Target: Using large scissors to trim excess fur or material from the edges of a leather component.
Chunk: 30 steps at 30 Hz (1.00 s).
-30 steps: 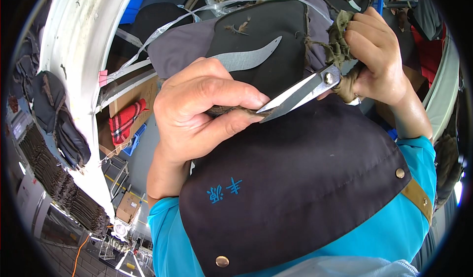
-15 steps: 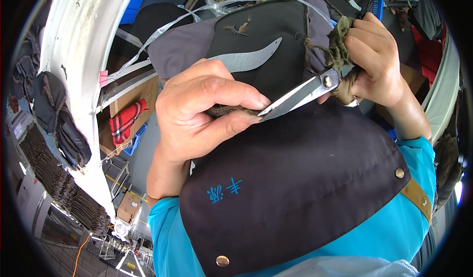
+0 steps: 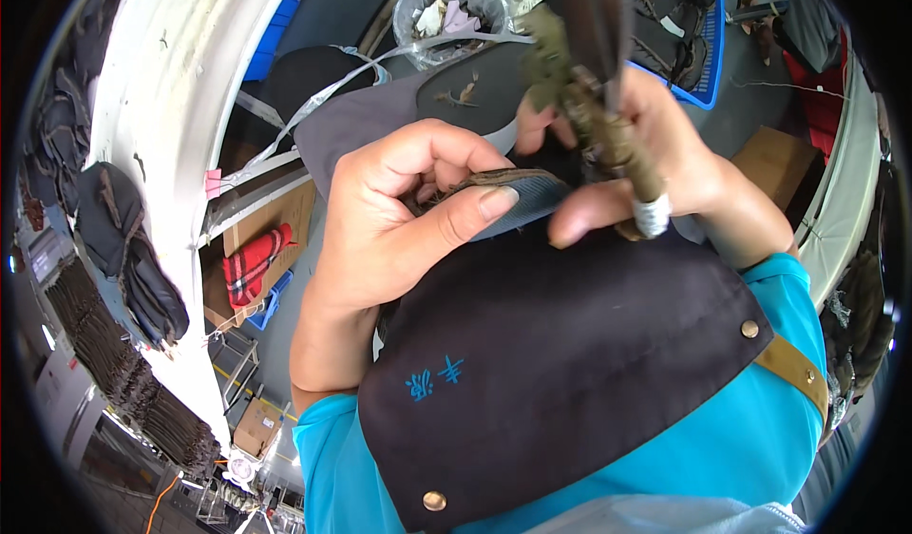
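Fingers, left hand [image 3: 385,216]: pinched on the dark piece [image 3: 521,209], thumb laid over its near face, forefinger behind. Rest of my fingers curl in toward the palm; what they press on back there, can't tell.
Fingers, right hand [image 3: 670,159]: carrying the scissors [image 3: 606,97] across the palm side. Thumb points left, forefinger reaches out past the handles, a clear gap between the two tips. How the others wrap the loops is hidden.
Dark piece, where: out from my left thumb and forefinger, free end sticking right, into the space between my hands.
Dark piece, axis: roughly crosswise to my body, tip a touch higher on the right. Blue-grey face toward me, brown edge along the top.
Nearer hand: left, it's the one in contact. Right thumb tip is just beside the free end; touching or not, can't tell.
Scissors, axis: blades up and away from me, badly blurred, so steeply across the piece's line. Blades sit well apart from it. Wrapped brown-green handles run back toward me, white band at the near end. Blade gap: unreadable.
Under both hands: dark apron [image 3: 570,344] over my lap.
Beyond: grey fabric [image 3: 356,121] past my left hand; lined bin [image 3: 408,16] farther out; blue basket [image 3: 710,76] past my right hand, dark pieces in it.
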{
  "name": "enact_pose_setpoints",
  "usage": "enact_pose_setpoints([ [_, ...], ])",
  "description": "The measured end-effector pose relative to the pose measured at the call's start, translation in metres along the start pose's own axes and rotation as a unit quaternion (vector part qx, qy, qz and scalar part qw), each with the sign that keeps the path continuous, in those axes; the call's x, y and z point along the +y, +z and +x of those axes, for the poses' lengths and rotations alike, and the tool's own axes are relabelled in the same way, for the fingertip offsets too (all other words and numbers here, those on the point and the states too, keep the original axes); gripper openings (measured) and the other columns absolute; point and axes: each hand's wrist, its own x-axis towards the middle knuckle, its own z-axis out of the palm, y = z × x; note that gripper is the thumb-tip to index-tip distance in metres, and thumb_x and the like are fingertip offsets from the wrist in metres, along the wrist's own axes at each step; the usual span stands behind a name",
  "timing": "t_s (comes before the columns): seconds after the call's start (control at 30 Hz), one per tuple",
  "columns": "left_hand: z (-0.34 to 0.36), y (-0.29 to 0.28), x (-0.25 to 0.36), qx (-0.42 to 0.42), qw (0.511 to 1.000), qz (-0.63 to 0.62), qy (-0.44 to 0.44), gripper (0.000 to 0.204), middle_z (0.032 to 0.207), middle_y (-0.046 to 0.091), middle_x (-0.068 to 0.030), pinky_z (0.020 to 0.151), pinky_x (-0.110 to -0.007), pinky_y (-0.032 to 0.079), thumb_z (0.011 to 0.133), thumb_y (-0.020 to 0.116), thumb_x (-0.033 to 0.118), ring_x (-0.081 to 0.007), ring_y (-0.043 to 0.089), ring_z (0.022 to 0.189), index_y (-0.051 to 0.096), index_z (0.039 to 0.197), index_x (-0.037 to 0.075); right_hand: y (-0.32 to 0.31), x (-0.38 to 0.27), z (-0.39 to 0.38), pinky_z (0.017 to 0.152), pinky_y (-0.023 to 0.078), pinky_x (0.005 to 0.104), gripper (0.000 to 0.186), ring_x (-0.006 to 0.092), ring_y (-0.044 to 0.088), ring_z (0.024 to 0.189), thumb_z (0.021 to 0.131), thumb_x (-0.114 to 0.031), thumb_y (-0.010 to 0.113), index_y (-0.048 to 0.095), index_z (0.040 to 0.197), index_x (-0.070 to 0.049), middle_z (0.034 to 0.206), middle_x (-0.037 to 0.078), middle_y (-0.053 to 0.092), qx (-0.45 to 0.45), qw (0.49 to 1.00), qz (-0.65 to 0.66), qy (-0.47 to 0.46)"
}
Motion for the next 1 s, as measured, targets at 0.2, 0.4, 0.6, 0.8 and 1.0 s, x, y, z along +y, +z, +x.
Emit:
enact_pose_setpoints([
  [0.2,0.000,-0.003,0.010,0.018,0.997,0.072,0.000,0.029,0.064,0.054,0.0030,0.054,-0.017,0.036,0.073,0.073,0.009,-0.0033,0.048,0.057,0.057,0.096,0.002,0.005,-0.004,0.000,0.068,0.042,0.0209,0.033,0.0053,0.051,0.076,0.068,0.002,0.073,0.054,0.094,-0.002,0.080,-0.001,0.054,-0.036,0.967,0.211,0.136],
  [0.4,-0.012,-0.066,0.007,0.108,0.903,0.410,0.072,0.059,0.100,0.059,-0.0111,0.081,-0.031,0.041,0.065,0.075,0.033,-0.0186,0.054,0.094,0.055,0.110,0.001,-0.006,-0.007,-0.004,0.049,0.035,0.0168,0.034,0.0036,0.043,0.058,0.073,-0.015,0.072,0.052,0.098,-0.003,0.074,-0.002,0.047,0.065,0.966,0.212,0.133],
  [0.6,-0.031,-0.095,-0.034,0.210,0.976,0.049,0.024,0.073,0.121,0.048,-0.0147,0.098,-0.036,0.033,0.077,0.065,0.044,-0.0241,0.045,0.115,0.037,0.127,-0.003,0.007,-0.008,0.002,0.041,0.032,0.0179,0.050,0.0020,0.042,0.052,0.071,-0.018,0.073,0.048,0.111,-0.002,0.073,-0.002,0.049,0.247,0.922,0.297,0.030],
  [0.8,-0.010,-0.071,-0.033,0.266,0.940,-0.157,0.146,0.031,0.113,0.056,-0.0071,0.091,-0.030,0.039,0.089,0.052,0.011,-0.0152,0.053,0.104,0.049,0.117,0.000,-0.024,0.007,-0.021,0.057,0.045,0.0227,0.052,0.0121,0.053,0.081,0.065,-0.014,0.073,0.048,0.110,-0.006,0.090,0.004,0.050,0.178,0.929,0.275,0.170],
  [1.0,-0.003,-0.031,0.026,0.317,0.914,0.027,0.252,0.026,0.095,0.059,-0.0045,0.079,-0.024,0.042,0.084,0.060,0.008,-0.0085,0.052,0.086,0.054,0.106,-0.002,-0.054,0.019,-0.035,0.078,0.046,0.0307,0.063,0.0201,0.055,0.085,0.064,-0.020,0.069,0.043,0.118,-0.001,0.097,0.012,0.055,0.285,0.939,0.190,0.014],
])
